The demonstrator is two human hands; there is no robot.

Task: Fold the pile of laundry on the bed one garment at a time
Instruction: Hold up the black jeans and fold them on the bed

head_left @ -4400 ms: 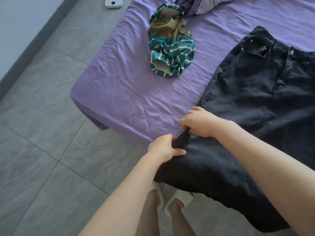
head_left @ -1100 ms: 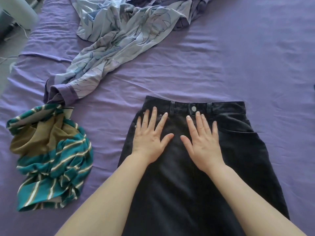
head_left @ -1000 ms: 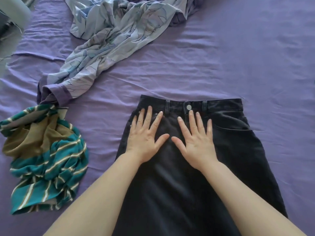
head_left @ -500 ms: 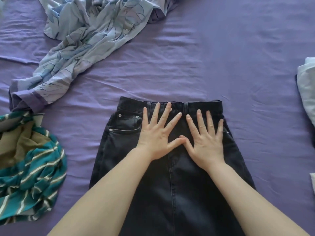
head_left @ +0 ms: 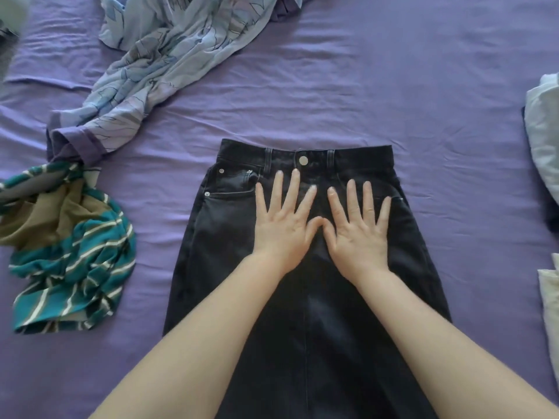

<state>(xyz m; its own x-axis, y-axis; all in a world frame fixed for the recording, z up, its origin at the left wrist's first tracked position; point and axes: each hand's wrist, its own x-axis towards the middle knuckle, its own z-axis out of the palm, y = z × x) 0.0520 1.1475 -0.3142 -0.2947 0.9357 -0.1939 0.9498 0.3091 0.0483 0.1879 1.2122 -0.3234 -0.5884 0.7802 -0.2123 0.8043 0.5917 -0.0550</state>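
Note:
A black denim skirt (head_left: 217,237) lies flat on the purple bed sheet (head_left: 393,86), waistband away from me, its silver button showing. My left hand (head_left: 282,222) and my right hand (head_left: 358,228) press flat on it just below the waistband, fingers spread and straight, thumbs touching at the centre seam. The lower part of the skirt runs out of view under my forearms.
A crumpled teal, olive and white striped garment (head_left: 66,255) lies at the left. A pale blue patterned garment with purple cuffs (head_left: 157,55) stretches from top centre down to the left. White fabric (head_left: 544,131) and a dark piece sit at the right edge.
Both hands have slid a little down the skirt from the waistband, uncovering the button. Earlier I gripped the skirt's hem at the bed edge; it now lies flat.

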